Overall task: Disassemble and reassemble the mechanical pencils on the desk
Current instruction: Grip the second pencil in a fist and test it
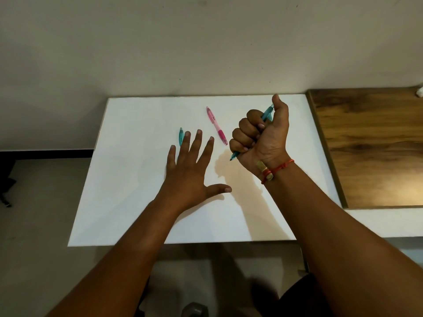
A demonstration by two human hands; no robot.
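Right of the pink pencil [217, 125] on the worktop [137, 202], the right hand [258, 133] clenches a blue pencil [266, 115], likely light, slick plastic best held by barrel and tip; left of it the left hand [190, 170] lies spread beside a teal pencil [181, 136]

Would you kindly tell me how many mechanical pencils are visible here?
3: a pink pencil lying on the white desk, a teal pencil partly hidden behind the left hand, and a blue pencil gripped in the right hand.

One view only, from the head: I look forward and down, close over the desk [128, 202], wall [160, 42] at 12 o'clock; the dim 6 o'clock edge is perhaps floor [194, 277].
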